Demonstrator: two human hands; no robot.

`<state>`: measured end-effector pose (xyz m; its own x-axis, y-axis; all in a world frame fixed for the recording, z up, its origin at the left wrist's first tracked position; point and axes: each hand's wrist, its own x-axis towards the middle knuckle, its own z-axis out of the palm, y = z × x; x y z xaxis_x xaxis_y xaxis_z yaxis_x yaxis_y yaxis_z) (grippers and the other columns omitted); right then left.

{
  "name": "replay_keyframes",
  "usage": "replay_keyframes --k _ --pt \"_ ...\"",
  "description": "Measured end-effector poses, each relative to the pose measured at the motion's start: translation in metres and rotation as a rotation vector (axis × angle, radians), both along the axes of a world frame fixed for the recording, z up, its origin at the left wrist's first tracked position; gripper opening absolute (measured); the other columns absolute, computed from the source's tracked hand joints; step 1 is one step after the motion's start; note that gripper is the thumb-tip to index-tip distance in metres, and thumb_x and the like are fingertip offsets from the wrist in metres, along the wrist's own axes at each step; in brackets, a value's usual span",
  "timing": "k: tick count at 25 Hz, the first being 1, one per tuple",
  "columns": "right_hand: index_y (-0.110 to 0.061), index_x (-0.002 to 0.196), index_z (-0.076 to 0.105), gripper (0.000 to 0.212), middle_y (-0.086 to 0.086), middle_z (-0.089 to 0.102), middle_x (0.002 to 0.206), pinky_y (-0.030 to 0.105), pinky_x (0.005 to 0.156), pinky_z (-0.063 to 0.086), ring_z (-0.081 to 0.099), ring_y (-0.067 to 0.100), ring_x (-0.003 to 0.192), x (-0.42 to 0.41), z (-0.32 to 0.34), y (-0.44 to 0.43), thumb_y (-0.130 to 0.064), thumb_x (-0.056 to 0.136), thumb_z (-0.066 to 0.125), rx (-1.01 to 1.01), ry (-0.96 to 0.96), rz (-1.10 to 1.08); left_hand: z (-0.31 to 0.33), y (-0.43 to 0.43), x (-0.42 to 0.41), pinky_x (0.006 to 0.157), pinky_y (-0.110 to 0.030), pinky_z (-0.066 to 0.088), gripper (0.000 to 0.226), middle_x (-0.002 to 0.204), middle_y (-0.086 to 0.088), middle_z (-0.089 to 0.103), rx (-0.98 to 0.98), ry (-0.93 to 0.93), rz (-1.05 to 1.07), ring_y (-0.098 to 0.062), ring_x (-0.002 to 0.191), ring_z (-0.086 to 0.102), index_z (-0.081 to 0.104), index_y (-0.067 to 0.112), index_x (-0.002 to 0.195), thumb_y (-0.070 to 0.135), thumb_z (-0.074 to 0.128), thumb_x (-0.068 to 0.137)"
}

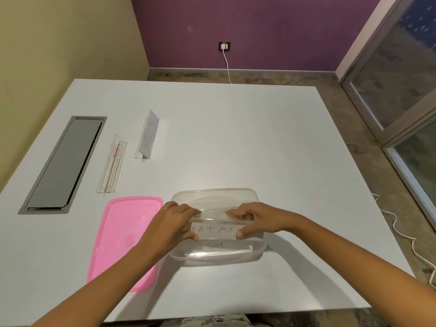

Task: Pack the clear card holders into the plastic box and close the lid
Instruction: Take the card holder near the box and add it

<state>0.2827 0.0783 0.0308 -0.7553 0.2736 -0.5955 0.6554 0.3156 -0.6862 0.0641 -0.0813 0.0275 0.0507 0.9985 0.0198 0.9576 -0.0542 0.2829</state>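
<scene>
Lighting: even, moderately bright indoor light from above. Shadows: soft, short, under the forearms on the table (236, 138). Glare: faint highlights on the plastic box (215, 254). Focus: slightly soft throughout. Distortion: wide-angle bowing of table edges and walls.

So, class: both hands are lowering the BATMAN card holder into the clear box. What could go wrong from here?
1. The BATMAN holder looks nearly as long as the box, so it may jam.
2. Two holders still wait on the table; they may not all fit under the pink lid.
</scene>
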Motion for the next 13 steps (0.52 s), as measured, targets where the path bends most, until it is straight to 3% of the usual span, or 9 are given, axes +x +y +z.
replay_keyframes --k 3,5,10,13 --pt "-0.018 0.137 0.047 0.065 -0.006 0.056 0.126 0.011 0.094 0.035 0.050 0.010 0.118 0.001 -0.015 -0.013 -0.025 0.079 0.075 0.075 -0.022 0.020 -0.017 -0.009 0.006 0.091 -0.027 0.043 0.058 0.104 -0.001 0.073 -0.130 0.001 0.012 -0.026 0.085 0.066 0.068 0.015 0.111 0.048 0.077 0.065" --pt "-0.016 0.137 0.046 0.065 0.003 0.053 0.136 0.021 0.102 0.036 0.047 0.016 0.126 -0.003 -0.021 -0.020 -0.022 0.079 0.075 0.163 -0.056 0.071 -0.034 -0.011 0.010 0.093 -0.025 0.035 0.052 0.109 0.000 0.071 -0.187 0.024 0.033 -0.025 0.093 0.062 0.062 0.018 0.119 0.046 0.069 0.076" --pt "-0.016 0.131 0.047 0.060 0.013 0.055 0.126 0.034 0.095 0.040 0.049 0.027 0.119 -0.016 -0.032 -0.031 -0.015 0.078 0.074 0.322 -0.150 0.180 -0.047 -0.002 0.015 0.086 -0.018 0.028 0.033 0.109 -0.001 0.074 -0.191 0.034 0.059 -0.025 0.096 0.061 0.065 0.015 0.114 0.030 0.066 0.084" --pt "-0.014 0.132 0.048 0.059 0.015 0.058 0.123 0.037 0.093 0.042 0.049 0.028 0.118 -0.018 -0.039 -0.040 -0.009 0.079 0.072 0.444 -0.156 0.211 -0.048 -0.003 0.014 0.090 -0.021 0.032 0.030 0.107 0.000 0.074 -0.188 0.067 0.063 -0.024 0.092 0.060 0.066 0.017 0.110 0.031 0.065 0.084"
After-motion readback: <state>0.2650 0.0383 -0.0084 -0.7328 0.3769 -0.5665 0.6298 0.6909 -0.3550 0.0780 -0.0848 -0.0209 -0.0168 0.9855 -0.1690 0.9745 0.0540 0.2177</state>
